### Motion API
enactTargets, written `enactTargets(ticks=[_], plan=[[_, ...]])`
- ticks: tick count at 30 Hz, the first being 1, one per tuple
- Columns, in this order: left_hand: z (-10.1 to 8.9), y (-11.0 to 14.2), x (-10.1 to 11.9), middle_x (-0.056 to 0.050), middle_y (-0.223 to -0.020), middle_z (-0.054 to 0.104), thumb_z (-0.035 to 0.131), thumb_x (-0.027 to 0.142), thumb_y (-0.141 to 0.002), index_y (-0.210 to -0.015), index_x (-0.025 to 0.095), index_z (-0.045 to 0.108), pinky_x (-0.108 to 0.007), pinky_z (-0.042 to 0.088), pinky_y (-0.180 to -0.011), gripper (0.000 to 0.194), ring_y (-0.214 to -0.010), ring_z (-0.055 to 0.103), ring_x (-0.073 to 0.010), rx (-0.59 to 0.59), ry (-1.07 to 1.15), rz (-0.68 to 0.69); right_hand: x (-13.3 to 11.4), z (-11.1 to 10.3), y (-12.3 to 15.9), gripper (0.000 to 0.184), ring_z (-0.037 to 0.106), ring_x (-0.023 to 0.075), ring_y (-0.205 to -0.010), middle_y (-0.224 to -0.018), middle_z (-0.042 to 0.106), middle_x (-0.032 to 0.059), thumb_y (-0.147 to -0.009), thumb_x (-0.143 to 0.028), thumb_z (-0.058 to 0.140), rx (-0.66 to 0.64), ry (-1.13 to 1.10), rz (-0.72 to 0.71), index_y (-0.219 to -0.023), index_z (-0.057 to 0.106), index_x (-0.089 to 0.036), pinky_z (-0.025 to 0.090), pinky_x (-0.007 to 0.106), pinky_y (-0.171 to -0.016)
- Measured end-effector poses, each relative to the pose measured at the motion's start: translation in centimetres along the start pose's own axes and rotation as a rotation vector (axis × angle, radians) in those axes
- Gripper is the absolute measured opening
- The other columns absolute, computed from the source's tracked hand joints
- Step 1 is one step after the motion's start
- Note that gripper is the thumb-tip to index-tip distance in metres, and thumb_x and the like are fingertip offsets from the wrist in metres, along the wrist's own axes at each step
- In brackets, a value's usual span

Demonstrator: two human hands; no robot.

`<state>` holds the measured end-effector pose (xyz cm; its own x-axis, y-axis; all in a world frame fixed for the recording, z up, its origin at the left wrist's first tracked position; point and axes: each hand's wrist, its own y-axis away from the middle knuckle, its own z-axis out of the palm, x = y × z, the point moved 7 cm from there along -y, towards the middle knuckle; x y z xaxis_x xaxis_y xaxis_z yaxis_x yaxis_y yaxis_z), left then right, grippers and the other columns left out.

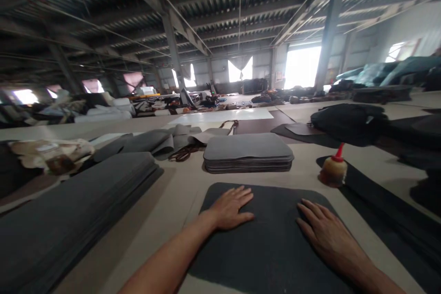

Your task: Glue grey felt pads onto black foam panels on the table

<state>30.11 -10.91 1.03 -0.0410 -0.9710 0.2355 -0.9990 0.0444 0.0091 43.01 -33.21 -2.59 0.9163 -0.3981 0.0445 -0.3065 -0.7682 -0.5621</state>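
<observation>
As both bare hands lay palm down on a rounded dark panel (272, 252), neither gripped anything: the left hand (231, 209), at ten o'clock on the panel, had its fingers nearly straight and its thumb spread, and the right hand (319, 227), between two and three o'clock, was likewise open, its fingers slightly bent. The panel was flat on the pale table (177, 195), directly before the wearer; whether it was one layer or several could not be told. Because the contact was pressure without hold, unequal force from the two palms could have turned the panel askew or rucked it. Near twelve o'clock, just beyond the panel's far edge, stood a stack of grey panels (248, 149), whose top sheet seemed a little raised along the front; a forward push could have jarred the pile out of line. The likeliest mishap concerned the red-tipped bottle (332, 172), between one and two o'clock: an outward sweep of the right hand could have tipped it, and any leak might have marked the panel or the dark strip (382, 211) at three o'clock.
</observation>
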Motion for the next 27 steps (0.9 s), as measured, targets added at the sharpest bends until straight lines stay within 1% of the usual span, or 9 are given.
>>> enactTargets(ticks=[5, 8, 10, 12, 13, 16, 18, 21, 27], plan=[[-1.8, 0.4, -5.3, -0.009, -0.159, 0.032, 0.038, 0.062, -0.097, -0.151, 0.022, 0.038, -0.055, 0.017, -0.121, 0.067, -0.149, 0.023, -0.0305, 0.101, -0.078, -0.233, -0.2, 0.2, 0.1, 0.044, 0.053, 0.0321, -0.123, -0.128, 0.063, 0.0142, -0.102, -0.038, 0.034, 0.005, 0.006, -0.020, -0.116, 0.070, -0.018, 0.047, 0.052, -0.102], [-3.5, 0.9, -5.9, -0.019, -0.160, 0.026, 0.032, 0.050, -0.100, -0.149, 0.012, 0.039, -0.066, 0.011, -0.118, 0.062, -0.150, 0.012, -0.0386, 0.228, -0.135, -0.380, -0.1, 0.3, 0.0, 0.044, 0.054, 0.0328, -0.122, -0.130, 0.061, 0.0144, -0.102, -0.041, 0.036, -0.007, 0.023, 0.008, -0.118, 0.069, -0.017, 0.048, 0.052, -0.101], [-3.9, 1.1, -3.5, -0.018, -0.163, 0.017, 0.034, 0.046, -0.100, -0.150, 0.011, 0.037, -0.064, 0.008, -0.119, 0.061, -0.151, 0.004, -0.0372, 0.277, -0.157, -0.375, 0.2, 0.3, 0.0, 0.045, 0.055, 0.0334, -0.120, -0.132, 0.060, 0.0150, -0.101, -0.043, 0.038, -0.009, 0.034, 0.045, -0.123, 0.067, -0.015, 0.048, 0.051, -0.100], [-3.1, 1.0, 0.9, -0.010, -0.164, 0.019, 0.040, 0.053, -0.098, -0.151, 0.017, 0.036, -0.053, 0.012, -0.123, 0.064, -0.152, 0.006, -0.0302, 0.237, -0.140, -0.231, 0.3, 0.5, 0.0, 0.043, 0.055, 0.0341, -0.120, -0.132, 0.060, 0.0146, -0.100, -0.041, 0.041, -0.019, 0.035, 0.046, -0.123, 0.067, -0.016, 0.047, 0.051, -0.101], [-2.2, 1.0, 3.8, -0.005, -0.163, 0.024, 0.043, 0.059, -0.096, -0.150, 0.022, 0.036, -0.044, 0.018, -0.123, 0.066, -0.151, 0.012, -0.0246, 0.181, -0.116, -0.102, 0.3, 0.6, 0.1, 0.041, 0.054, 0.0345, -0.121, -0.132, 0.060, 0.0139, -0.099, -0.039, 0.041, -0.026, 0.032, 0.024, -0.120, 0.068, -0.018, 0.046, 0.052, -0.101], [0.8, 2.1, 12.4, -0.005, -0.161, 0.030, 0.043, 0.063, -0.095, -0.152, 0.024, 0.032, -0.048, 0.016, -0.122, 0.069, -0.151, 0.017, -0.0252, 0.004, 0.035, 0.424, 0.1, 0.8, 0.4, 0.034, 0.052, 0.0359, -0.123, -0.130, 0.062, 0.0123, -0.096, -0.031, 0.042, -0.038, 0.034, -0.076, -0.108, 0.072, -0.022, 0.046, 0.054, -0.099], [1.8, 2.8, 14.7, -0.005, -0.157, 0.038, 0.040, 0.058, -0.098, -0.152, 0.024, 0.033, -0.047, 0.017, -0.122, 0.064, -0.149, 0.023, -0.0237, -0.052, 0.102, 0.549, -0.1, 0.8, 0.6, 0.033, 0.050, 0.0374, -0.126, -0.130, 0.062, 0.0132, -0.094, -0.026, 0.043, -0.033, 0.034, -0.146, -0.105, 0.073, -0.022, 0.045, 0.056, -0.098], [1.7, 2.7, 12.8, -0.007, -0.156, 0.039, 0.043, 0.061, -0.096, -0.151, 0.023, 0.035, -0.048, 0.020, -0.121, 0.067, -0.148, 0.027, -0.0257, -0.032, 0.169, 0.403, -0.1, 0.6, 0.6, 0.031, 0.051, 0.0380, -0.124, -0.129, 0.062, 0.0143, -0.094, -0.029, 0.044, 0.001, 0.026, -0.161, -0.105, 0.073, -0.021, 0.045, 0.057, -0.098], [0.1, 3.6, 1.9, -0.004, -0.161, 0.027, 0.045, 0.069, -0.091, -0.152, 0.028, 0.034, -0.047, 0.020, -0.122, 0.074, -0.150, 0.021, -0.0234, 0.048, 0.010, -0.089, 0.3, 0.5, 0.4, 0.037, 0.055, 0.0359, -0.119, -0.126, 0.064, 0.0151, -0.096, -0.037, 0.041, 0.016, -0.014, -0.094, -0.107, 0.072, -0.019, 0.047, 0.054, -0.097]])
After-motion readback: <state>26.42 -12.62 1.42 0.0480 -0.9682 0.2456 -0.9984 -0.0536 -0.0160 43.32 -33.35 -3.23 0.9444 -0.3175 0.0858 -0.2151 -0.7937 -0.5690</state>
